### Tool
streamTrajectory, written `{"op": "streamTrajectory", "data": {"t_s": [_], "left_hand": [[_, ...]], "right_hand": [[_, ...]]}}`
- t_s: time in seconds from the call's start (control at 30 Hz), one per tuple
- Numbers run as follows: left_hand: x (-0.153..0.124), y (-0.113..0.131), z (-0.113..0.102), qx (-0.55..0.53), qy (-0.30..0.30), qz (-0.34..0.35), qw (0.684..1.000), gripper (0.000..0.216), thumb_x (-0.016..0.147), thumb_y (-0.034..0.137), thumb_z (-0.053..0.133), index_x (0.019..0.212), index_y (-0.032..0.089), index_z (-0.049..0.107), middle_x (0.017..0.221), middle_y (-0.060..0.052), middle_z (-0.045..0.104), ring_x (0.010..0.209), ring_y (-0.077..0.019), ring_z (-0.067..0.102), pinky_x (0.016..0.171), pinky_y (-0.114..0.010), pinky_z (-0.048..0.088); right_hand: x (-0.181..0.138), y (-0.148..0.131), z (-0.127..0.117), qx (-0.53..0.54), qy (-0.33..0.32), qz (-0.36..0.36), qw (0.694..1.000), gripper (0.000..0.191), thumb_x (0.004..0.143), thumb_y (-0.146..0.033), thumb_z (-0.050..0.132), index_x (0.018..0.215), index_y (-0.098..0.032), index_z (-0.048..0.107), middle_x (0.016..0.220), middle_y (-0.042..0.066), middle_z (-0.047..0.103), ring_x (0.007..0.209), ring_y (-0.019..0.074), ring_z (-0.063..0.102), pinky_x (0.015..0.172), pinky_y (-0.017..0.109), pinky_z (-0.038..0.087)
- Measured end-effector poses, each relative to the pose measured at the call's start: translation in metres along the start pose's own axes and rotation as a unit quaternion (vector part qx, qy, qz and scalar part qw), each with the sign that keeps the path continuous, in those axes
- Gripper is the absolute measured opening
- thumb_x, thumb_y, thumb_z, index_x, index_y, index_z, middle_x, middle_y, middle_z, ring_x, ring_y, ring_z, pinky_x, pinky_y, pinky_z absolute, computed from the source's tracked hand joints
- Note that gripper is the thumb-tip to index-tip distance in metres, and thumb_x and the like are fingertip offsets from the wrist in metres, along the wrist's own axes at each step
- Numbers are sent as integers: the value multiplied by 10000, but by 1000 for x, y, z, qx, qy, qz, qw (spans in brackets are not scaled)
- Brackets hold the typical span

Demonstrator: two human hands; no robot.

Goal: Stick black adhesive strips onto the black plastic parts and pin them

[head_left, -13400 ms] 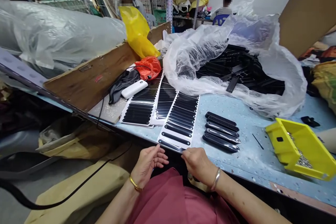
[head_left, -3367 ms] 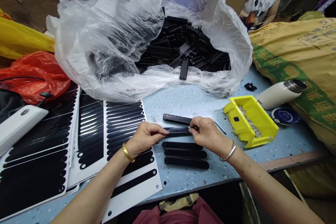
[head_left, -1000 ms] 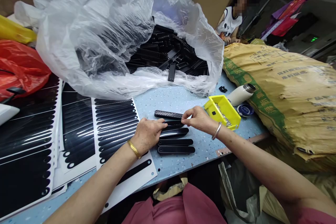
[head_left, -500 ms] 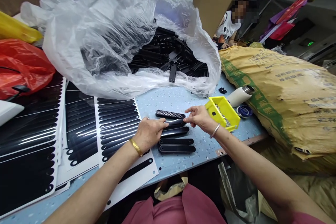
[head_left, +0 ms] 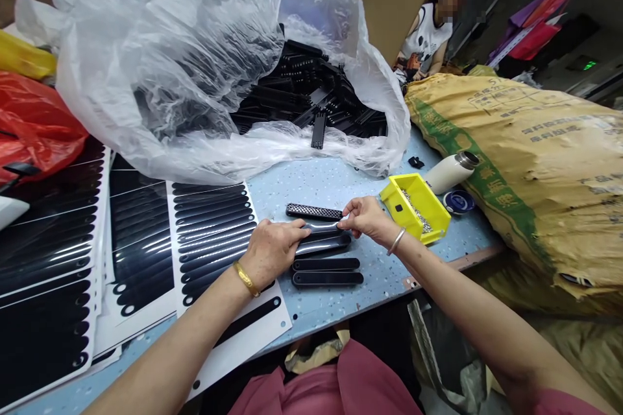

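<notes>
A glossy black adhesive strip (head_left: 322, 227) stretches between my two hands over a row of black plastic bars. My left hand (head_left: 273, 248) pinches its left end. My right hand (head_left: 368, 218), fingers closed together, grips its right end. Just beyond lies a bar with a lattice pattern (head_left: 314, 211). Nearer to me sit a shiny-topped bar (head_left: 324, 246) and two more black bars (head_left: 327, 279), side by side on the blue speckled table (head_left: 311, 311). Beside my left forearm is a white backing sheet (head_left: 263, 334) with rows of black strips. What lies directly under the held strip is partly hidden.
A large clear plastic bag (head_left: 195, 65) spills black plastic parts (head_left: 318, 97) at the back. To the right stand a yellow bin (head_left: 418, 207) of small metal pieces, a white bottle (head_left: 450, 172) and a yellow sack (head_left: 535, 142). Another person (head_left: 428, 39) sits beyond.
My right hand's fingers, partly spread before, have closed on the strip's right end. My left hand keeps its pinch. The view has shifted slightly.
</notes>
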State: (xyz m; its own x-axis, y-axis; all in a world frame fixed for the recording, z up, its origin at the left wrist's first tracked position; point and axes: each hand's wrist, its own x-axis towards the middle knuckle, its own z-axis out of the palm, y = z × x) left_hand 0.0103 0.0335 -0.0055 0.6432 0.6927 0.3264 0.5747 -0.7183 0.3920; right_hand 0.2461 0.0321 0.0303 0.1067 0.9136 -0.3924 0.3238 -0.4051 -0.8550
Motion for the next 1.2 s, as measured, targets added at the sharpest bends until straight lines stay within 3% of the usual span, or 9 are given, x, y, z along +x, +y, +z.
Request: {"op": "streamTrajectory", "data": {"t_s": [0.37, 0.6, 0.73, 0.83, 1.03, 1.13, 1.2], "left_hand": [[-1, -1, 0, -5, -4, -6, 1000, 313, 844, 121, 505, 1017, 288, 706, 1132, -3, 713, 879, -185, 698, 676, -314, 408], [-1, -2, 2, -8, 10, 8, 1000, 300, 838, 122, 519, 1016, 275, 706, 1126, -3, 716, 870, -193, 705, 656, -314, 412], [-1, -4, 3, -12, 16, 7, 1000, 293, 849, 135, 517, 1019, 278, 708, 1122, -4, 717, 892, -199, 705, 660, -314, 432], [-2, -5, 5, -11, 24, 4, 1000, 292, 852, 139, 518, 1014, 282, 715, 1114, -5, 719, 896, -204, 709, 672, -322, 457], [-1, -1, 3, -69, 30, -24, 997, 297, 840, 150, 528, 1005, 293, 730, 1097, -15, 722, 890, -208, 717, 732, -342, 529], [2, -3, -15, -172, 57, -67, 981, 282, 853, 195, 531, 1047, 268, 723, 1138, -27, 704, 971, -197, 698, 830, -335, 550], [1, -12, -36, -204, 120, -121, 964, 272, 842, 250, 569, 1069, 233, 718, 1124, -38, 712, 1000, -197, 688, 896, -328, 535]], "right_hand": [[5, -5, 2, -86, 0, 10, 996, 319, 546, -69, 788, 627, -173, 497, 353, -89, 498, 269, 80, 444, 264, 172, 323], [8, 2, -6, -142, 6, -10, 990, 392, 478, -239, 880, 558, -164, 504, 329, -81, 472, 267, 65, 426, 269, 157, 268], [4, 11, -12, -55, -54, 8, 997, 382, 534, -390, 847, 570, -138, 562, 375, -43, 531, 310, 79, 485, 291, 165, 360], [-1, 17, -15, 32, -72, 27, 996, 334, 635, -400, 780, 627, -127, 586, 461, 1, 608, 374, 109, 569, 313, 172, 414], [-8, 19, -18, 118, -5, 50, 992, 230, 766, -331, 651, 668, -136, 576, 498, 15, 617, 392, 114, 578, 335, 184, 419], [-16, 8, -20, 82, 64, 3, 995, 256, 810, -360, 598, 681, -139, 585, 503, 13, 607, 402, 109, 569, 366, 184, 404], [-27, -4, -20, 20, 92, -58, 994, 295, 839, -380, 567, 665, -143, 592, 522, 20, 610, 434, 115, 577, 411, 200, 421]]}}
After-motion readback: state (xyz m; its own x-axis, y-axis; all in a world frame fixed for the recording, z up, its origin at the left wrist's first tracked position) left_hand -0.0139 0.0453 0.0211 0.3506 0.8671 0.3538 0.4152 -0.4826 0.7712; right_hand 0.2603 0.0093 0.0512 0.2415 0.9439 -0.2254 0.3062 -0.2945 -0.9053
